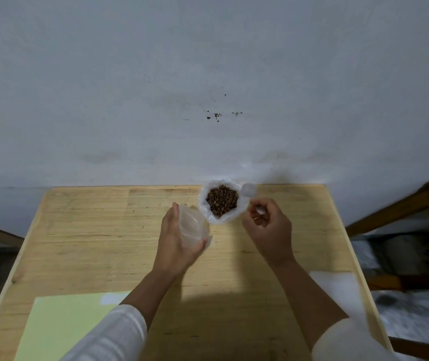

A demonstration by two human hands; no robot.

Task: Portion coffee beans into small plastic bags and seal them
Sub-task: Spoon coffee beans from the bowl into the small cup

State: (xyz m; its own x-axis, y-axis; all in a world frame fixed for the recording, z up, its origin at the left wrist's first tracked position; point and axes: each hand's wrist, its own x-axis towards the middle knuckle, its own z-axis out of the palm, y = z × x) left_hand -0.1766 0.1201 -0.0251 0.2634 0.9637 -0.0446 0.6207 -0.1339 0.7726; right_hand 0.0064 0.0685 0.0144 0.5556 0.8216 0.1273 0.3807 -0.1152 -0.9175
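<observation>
A large white plastic bag (242, 208) stands open at the far edge of the wooden table (98, 238), filled with brown coffee beans (221, 200). My left hand (175, 239) holds a small clear plastic bag (191, 225) upright, just left of the big bag. My right hand (266, 225) grips the handle of a white plastic spoon (249, 190), whose bowl is raised beside the big bag's right rim. The spoon bowl looks empty.
A pale green sheet (62, 327) lies on the near left of the table. A stack of white flat bags or paper (335, 290) lies at the near right edge. A wall stands right behind the table. A wooden frame (401, 207) stands to the right.
</observation>
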